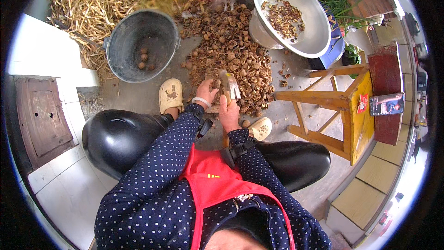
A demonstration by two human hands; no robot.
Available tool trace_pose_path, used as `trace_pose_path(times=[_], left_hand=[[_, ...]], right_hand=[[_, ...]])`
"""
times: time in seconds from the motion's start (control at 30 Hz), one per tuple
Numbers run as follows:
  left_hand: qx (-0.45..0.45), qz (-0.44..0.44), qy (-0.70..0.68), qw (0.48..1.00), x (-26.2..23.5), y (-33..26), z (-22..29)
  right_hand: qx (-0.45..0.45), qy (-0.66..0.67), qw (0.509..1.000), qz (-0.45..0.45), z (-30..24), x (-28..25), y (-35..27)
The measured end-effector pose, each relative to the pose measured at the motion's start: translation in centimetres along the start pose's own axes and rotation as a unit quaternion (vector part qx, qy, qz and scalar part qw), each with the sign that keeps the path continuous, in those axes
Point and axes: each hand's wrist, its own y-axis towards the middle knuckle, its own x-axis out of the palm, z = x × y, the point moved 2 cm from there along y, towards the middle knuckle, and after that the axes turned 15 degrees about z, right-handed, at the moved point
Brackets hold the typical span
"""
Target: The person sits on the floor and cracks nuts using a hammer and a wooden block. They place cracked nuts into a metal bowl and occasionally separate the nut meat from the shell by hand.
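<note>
Walnut (216, 84), head view: one nut is seen at the fingertips of the left hand (206, 93), which pinches it; whether its shell is whole is too small to tell. One pale bangle (200, 100) circles the left wrist. Just right of this pinch, the right hand (229, 113) is clenched around the wooden handle of one hammer (232, 88), its metal head beyond the fingers, near the nut. Beyond and around the grip spreads one heap of broken shells (231, 48), the pieces too many to count. One loose nut (246, 123) lies nearer the body than the grip, slightly to its right, beside one of two cream shoes (171, 96); the other shoe stands left of the grip. Farther left and beyond is one dark bucket (115, 55), with three nuts (144, 58) clearly visible inside and possibly a fourth. Past the bucket lies one pile of dry straw (97, 7). Beyond the grip to the right, one metal basin (314, 32) contains nut pieces (283, 18), uncounted. Well to the right of the grip are one yellow wooden stool (360, 125) and, past its seat, one phone (387, 104). One red apron (210, 163) shows on the near side of the hands.
</note>
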Motion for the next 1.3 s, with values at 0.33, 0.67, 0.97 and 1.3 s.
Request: trace_pose_path(times=[0.33,0.67,0.97,1.3], left_hand=[[-0.003,-0.025,0.012,1.0,0.4,0.3,-0.1],[0.03,0.002,0.054,0.998,0.7,0.3,1.0],[0.047,0.035,-0.04,0.997,1.3,0.3,3.3],[-0.097,0.008,-0.162,0.982,1.6,1.2,6.7]], right_hand=[[0.036,-0.04,0.998,0.03,1.6,0.3,0.3],[0.04,0.036,0.995,0.089,2.3,0.1,0.9],[0.101,0.051,0.989,0.093,2.6,-0.6,1.6],[0.062,0.083,0.988,0.111,1.9,-1.5,1.8]])
